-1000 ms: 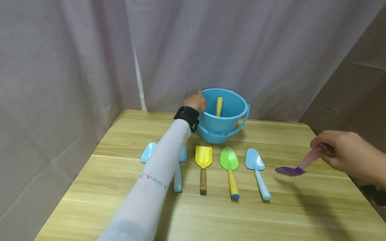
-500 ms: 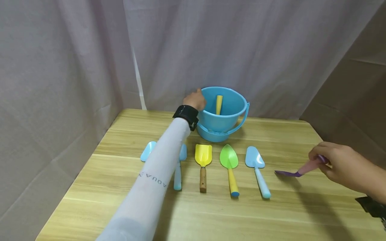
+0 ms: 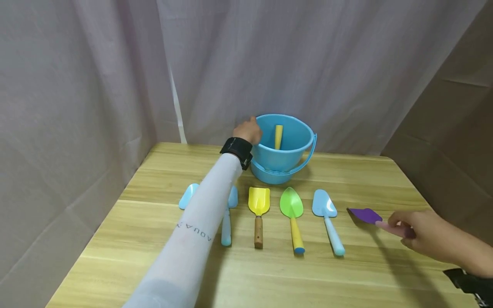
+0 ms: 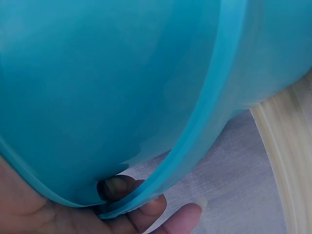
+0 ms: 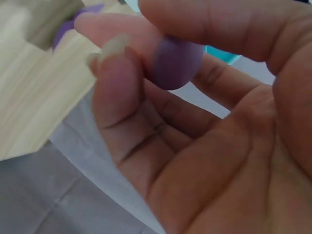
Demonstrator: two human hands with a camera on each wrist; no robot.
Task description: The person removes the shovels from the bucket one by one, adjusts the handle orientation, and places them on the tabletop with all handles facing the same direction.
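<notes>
We hold the blue bucket [image 3: 285, 143] by its rim with our left hand [image 3: 248, 129], upper centre of the frame. Our right hand [image 3: 420, 234] pinches the purple shovel [image 3: 365, 214], seemingly just resting on the tabletop [image 3: 346, 278], lower right; letting go comes next.

Purple spade [image 3: 366, 215] — apparently flat on table [image 3: 269, 273].

Glossy plastic bucket [image 3: 286, 147] on a smooth wood-grain table [image 3: 385, 265].
</notes>
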